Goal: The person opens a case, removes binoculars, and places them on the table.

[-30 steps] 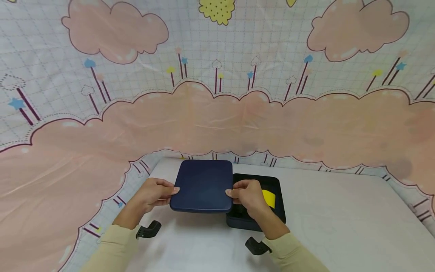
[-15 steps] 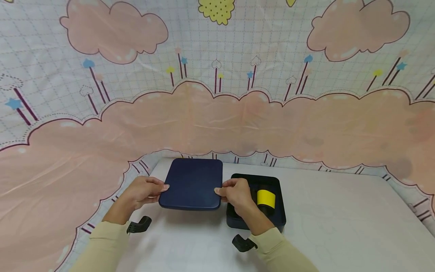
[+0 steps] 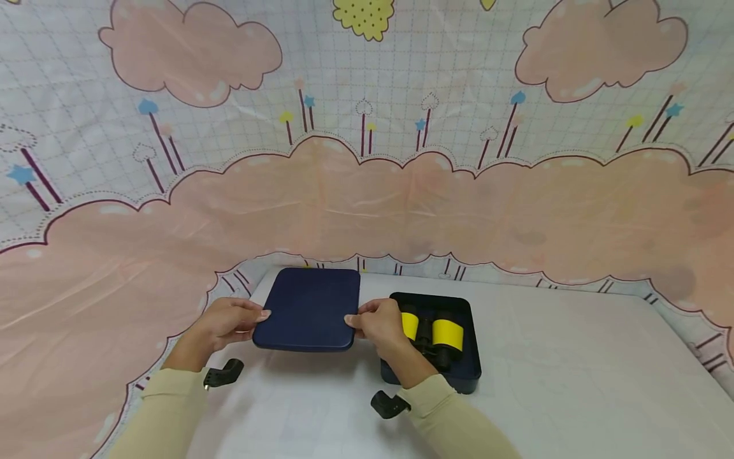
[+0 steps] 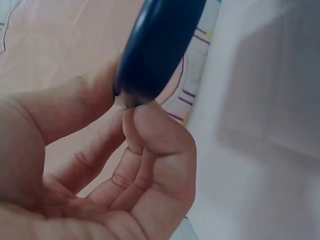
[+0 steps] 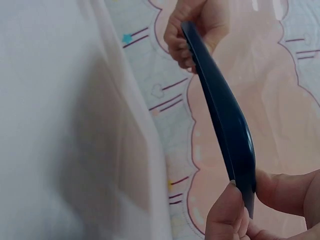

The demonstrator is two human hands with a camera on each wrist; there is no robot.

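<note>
A dark blue rounded-square lid (image 3: 309, 309) hangs above the white table, its near edge tilted toward me. My left hand (image 3: 226, 324) pinches its left edge between thumb and fingers; the left wrist view shows the lid's rim (image 4: 160, 50) in that grip. At the opposite edge my right hand (image 3: 383, 326) pinches the lid, thumb on top and fingers below. Right of that hand stands an open dark box (image 3: 471, 373) on the table. Inside lie black and yellow binoculars (image 3: 447, 335), their left part partly hidden behind my right hand.
The white table (image 3: 573, 357) stretches right of the box and toward me. Behind and to the left hangs a cloud-patterned cloth (image 3: 367, 204). A black wrist camera (image 3: 223, 373) juts from the left sleeve, another black wrist camera (image 3: 390, 405) from the right.
Both hands have carried the lid leftward, away from over the box. More of the box's inside and both yellow barrels of the binoculars have come into sight.
</note>
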